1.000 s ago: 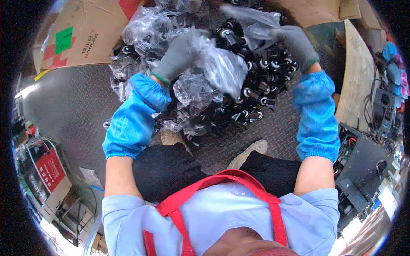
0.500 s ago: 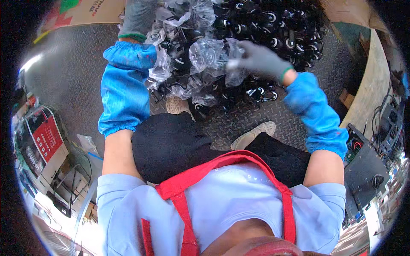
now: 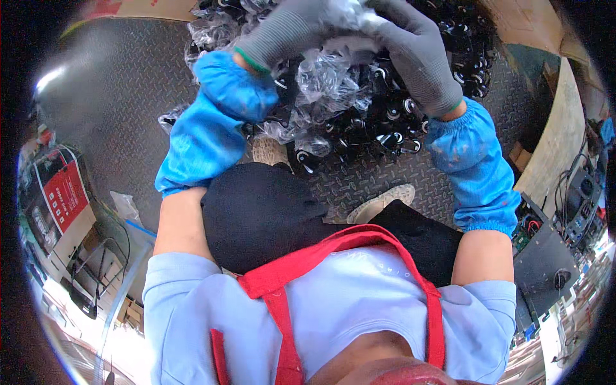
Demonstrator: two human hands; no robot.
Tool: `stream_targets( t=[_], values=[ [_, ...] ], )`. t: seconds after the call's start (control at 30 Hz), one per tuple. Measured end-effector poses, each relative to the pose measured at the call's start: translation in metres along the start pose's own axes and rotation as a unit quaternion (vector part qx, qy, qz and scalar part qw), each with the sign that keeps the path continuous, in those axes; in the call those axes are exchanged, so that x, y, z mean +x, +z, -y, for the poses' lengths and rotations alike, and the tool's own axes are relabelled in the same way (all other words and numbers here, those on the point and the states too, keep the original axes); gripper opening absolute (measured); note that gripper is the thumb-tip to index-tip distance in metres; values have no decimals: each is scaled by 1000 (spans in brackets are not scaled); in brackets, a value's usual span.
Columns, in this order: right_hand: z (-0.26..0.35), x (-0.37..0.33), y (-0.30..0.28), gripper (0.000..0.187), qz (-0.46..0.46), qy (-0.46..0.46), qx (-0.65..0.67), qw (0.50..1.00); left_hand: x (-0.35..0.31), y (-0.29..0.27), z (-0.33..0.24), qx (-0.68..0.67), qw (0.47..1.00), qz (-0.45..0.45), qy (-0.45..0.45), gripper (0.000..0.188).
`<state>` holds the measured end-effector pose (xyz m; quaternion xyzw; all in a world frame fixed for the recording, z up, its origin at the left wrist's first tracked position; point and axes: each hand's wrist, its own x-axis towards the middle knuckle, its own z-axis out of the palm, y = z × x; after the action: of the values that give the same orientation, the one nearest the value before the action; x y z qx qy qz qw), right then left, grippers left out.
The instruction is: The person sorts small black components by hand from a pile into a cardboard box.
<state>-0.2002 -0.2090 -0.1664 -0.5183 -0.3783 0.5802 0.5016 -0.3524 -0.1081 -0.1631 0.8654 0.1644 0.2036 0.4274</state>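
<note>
My left hand [image 3: 298, 29] and my right hand [image 3: 420, 61], both in grey knitted gloves with pale fingertips, meet at the top of the view. Their fingers are bent toward each other and look closed, but motion blur and glare hide what is between them. Beneath them spreads a heap of small black casters [image 3: 393, 110] with white-ringed wheels. Crumpled clear plastic bags [image 3: 327, 80] lie over the heap's middle and left, some with dark parts inside. My right wrist is above the heap's right part.
Dark treadplate flooring [image 3: 122, 96] surrounds the heap. Cardboard [image 3: 523, 22] stands at the far right, with a curved pale board [image 3: 555, 122] nearer. Electronic equipment [image 3: 545, 256] is by my right elbow. A red-and-black box [image 3: 61, 192] is at the left. My shoes [image 3: 382, 202] border the heap's near edge.
My left hand has come right and my right hand has moved up, so they now meet above the heap. Bags at the far left, earlier behind my left arm, are now visible.
</note>
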Motion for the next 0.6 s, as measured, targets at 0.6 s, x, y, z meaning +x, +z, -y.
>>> stream_targets(
  t=[0.6],
  values=[
    [-45,-1,-101,29,-134,97,-236,957,-21,-11,32,-40,995,-69,66,34]
  ],
)
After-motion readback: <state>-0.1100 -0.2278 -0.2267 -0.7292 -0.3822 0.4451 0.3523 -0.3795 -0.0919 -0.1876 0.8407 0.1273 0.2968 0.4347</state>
